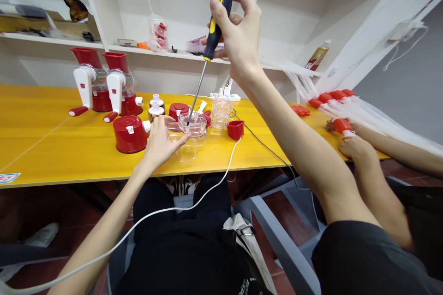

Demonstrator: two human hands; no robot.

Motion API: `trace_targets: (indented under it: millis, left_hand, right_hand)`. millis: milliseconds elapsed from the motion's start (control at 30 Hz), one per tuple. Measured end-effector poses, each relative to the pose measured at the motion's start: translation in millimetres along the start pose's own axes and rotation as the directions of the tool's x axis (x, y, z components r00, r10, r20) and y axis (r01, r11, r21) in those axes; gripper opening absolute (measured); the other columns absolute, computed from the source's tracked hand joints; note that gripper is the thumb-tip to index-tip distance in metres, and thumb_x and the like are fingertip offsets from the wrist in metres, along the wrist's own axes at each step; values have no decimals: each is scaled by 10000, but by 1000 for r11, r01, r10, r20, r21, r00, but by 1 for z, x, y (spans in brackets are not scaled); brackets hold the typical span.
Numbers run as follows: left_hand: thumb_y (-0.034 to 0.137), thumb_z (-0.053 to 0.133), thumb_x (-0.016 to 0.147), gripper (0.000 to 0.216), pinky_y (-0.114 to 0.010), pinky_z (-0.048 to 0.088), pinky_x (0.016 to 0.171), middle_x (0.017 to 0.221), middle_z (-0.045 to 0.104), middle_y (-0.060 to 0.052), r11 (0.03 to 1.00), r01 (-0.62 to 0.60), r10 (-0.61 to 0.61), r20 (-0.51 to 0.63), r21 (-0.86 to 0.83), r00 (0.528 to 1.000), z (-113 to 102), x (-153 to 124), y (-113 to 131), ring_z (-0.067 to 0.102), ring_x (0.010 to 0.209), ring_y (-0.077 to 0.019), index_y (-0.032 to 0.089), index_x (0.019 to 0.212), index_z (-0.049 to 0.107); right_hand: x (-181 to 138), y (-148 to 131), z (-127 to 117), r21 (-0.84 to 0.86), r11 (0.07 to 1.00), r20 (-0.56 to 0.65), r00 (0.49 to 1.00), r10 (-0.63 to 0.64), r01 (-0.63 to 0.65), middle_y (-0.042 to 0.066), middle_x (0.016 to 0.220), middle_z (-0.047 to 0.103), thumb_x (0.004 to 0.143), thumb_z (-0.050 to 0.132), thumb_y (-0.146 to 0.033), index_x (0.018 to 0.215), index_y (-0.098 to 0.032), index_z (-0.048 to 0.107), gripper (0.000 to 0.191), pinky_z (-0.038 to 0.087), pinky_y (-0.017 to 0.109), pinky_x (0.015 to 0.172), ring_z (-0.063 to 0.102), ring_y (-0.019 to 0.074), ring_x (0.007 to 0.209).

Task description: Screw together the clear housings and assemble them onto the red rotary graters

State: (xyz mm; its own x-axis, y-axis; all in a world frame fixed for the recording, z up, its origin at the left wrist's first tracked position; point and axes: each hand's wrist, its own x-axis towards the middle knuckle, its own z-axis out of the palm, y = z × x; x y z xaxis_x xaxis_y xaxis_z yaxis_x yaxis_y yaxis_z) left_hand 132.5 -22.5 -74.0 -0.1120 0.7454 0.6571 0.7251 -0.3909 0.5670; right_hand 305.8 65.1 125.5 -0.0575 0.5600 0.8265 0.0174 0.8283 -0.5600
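Observation:
My right hand (238, 27) is raised high and closed round the black and yellow handle of a screwdriver (207, 55). Its long shaft slants down, and the tip sits inside a clear plastic housing (189, 136) on the yellow table (51, 147). My left hand (159, 140) is closed on the left side of that housing and holds it against the table. A red round base (130, 134) stands just left of my left hand.
Two red and white assembled hand-crank machines (104, 85) stand at the back left. Small red and clear parts (221, 115) lie behind the housing. A white cable (221, 175) hangs over the table's edge. At the right, another person's hands (349, 140) handle red-capped clear tubes (332, 99).

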Motion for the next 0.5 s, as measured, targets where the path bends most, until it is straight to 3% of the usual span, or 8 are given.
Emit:
trace_targets:
  millis: [300, 500]
  left_hand:
    - [579, 807, 729, 591, -503, 513, 975, 1146, 595, -85, 999, 6, -6, 7, -31, 1000, 0, -1, 2, 611, 1131, -306, 238, 1107, 507]
    - [576, 759, 772, 571, -509, 523, 977, 1206, 595, -108, 999, 37, -38, 35, 27, 999, -2, -3, 9, 609, 1173, -314, 223, 1136, 497]
  right_hand:
    - [1, 0, -6, -5, 999, -10, 999, -33, 33, -52, 816, 539, 958, 521, -505, 1042, -321, 418, 227, 400, 186, 458, 520, 61, 566]
    - [11, -3, -4, -35, 999, -56, 998, 27, -29, -88, 706, 559, 814, 624, -486, 963, -322, 435, 291, 404, 173, 347, 539, 81, 460]
